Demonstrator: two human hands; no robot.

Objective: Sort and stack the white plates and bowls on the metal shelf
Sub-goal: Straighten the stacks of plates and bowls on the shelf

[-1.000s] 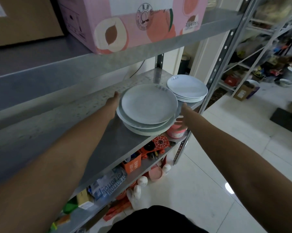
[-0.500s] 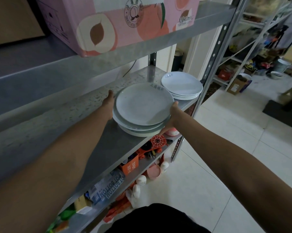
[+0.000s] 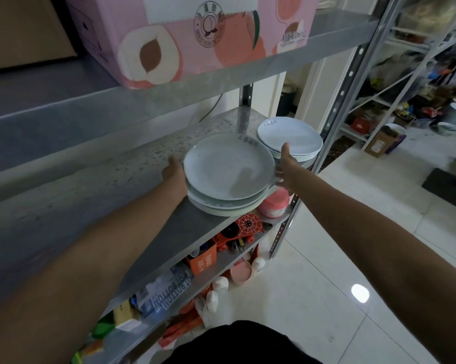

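Observation:
A stack of white plates [image 3: 226, 169] sits near the front edge of the middle metal shelf [image 3: 184, 232], its lower plates slightly offset from the top ones. My left hand [image 3: 173, 172] presses against the stack's left rim, with the fingers hidden behind the plates. My right hand [image 3: 284, 166] holds the right rim, thumb up and fingers under the edge. It lies in the gap between this stack and a second, smaller stack of white plates [image 3: 289, 135] at the shelf's right end.
A pink peach-print box [image 3: 195, 35] stands on the shelf above, low over the plates. A perforated steel upright [image 3: 337, 106] stands right of the smaller stack. The shelf below holds a pink tub [image 3: 274, 206], a spider-web toy [image 3: 247, 224] and an orange box [image 3: 203, 261]. Another rack [image 3: 405, 82] stands far right.
My right hand came in from the front right, touched the stack's rim and slid round to its right side. The left hand stayed on the left rim.

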